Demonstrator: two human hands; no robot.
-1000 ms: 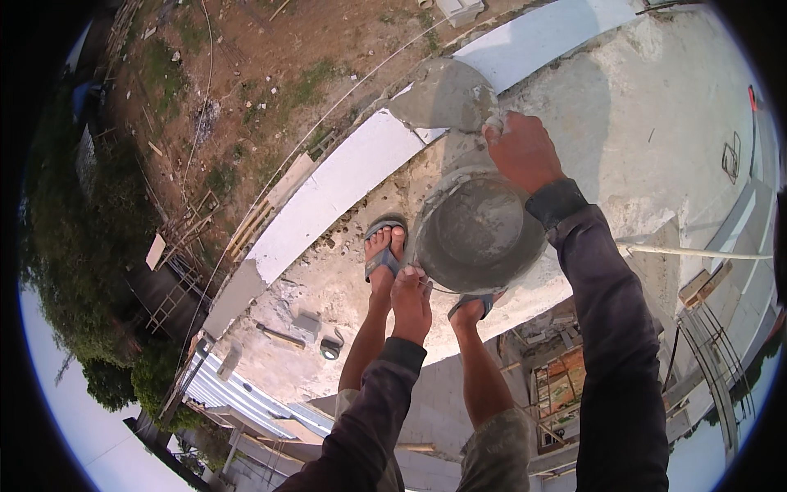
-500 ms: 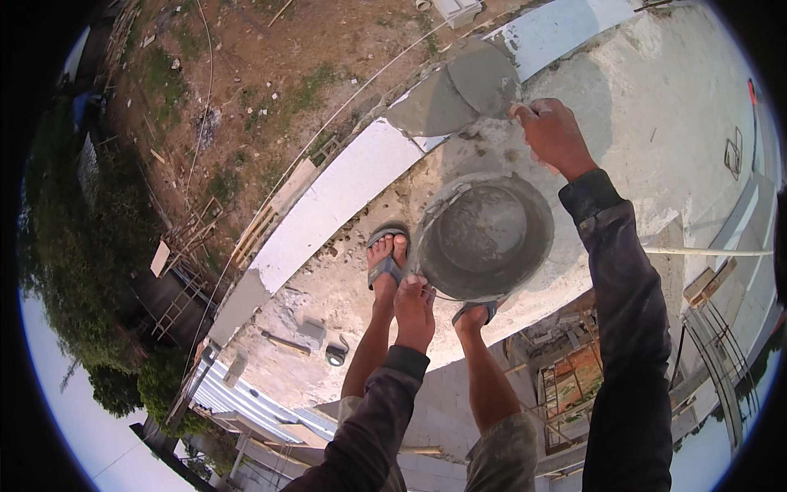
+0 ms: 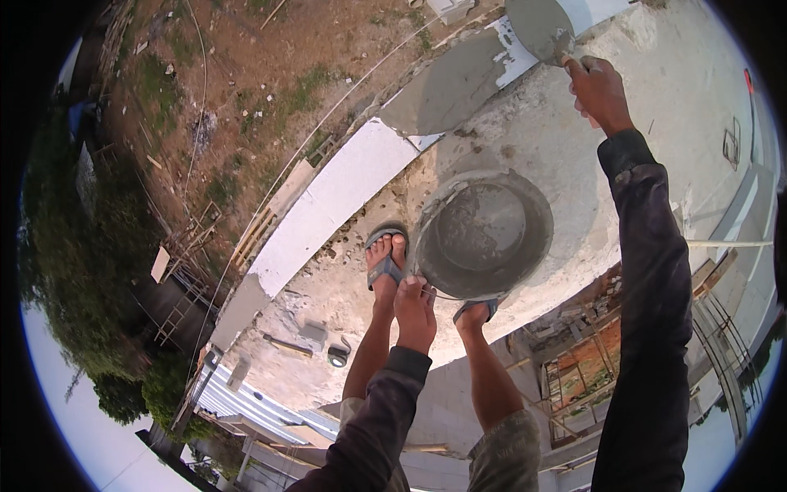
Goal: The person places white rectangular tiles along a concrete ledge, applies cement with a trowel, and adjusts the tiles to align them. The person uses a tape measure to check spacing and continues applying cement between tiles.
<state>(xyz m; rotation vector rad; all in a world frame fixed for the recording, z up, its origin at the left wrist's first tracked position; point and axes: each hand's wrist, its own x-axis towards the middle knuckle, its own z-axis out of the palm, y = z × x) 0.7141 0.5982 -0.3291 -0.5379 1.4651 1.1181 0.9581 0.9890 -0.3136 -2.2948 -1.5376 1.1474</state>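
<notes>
A round bucket [image 3: 537,238], smeared with wet grey mortar inside, stands on the concrete slab before my feet. My left hand [image 3: 415,307] is closed at its near-left edge, where a thin wire handle shows. Farther off, my right hand [image 3: 599,90] grips the edge of a flat, round, mortar-coated disc [image 3: 539,31]. The disc lies over the white block ledge [image 3: 336,205] at the top of the view. A grey mortar layer [image 3: 451,88] coats the ledge left of the disc, with a ragged edge and a bare white patch between them.
The ledge drops off to dirt ground on the left. A hammer [image 3: 287,344], a flat grey piece [image 3: 313,331] and a tape measure [image 3: 337,356] lie left of my feet. At lower right, past the slab's edge, is an opening with wooden framing [image 3: 582,373].
My right hand has moved the disc away and to the right along the ledge, uncovering smoothed mortar and a white patch. My left hand and the bucket have stayed in place.
</notes>
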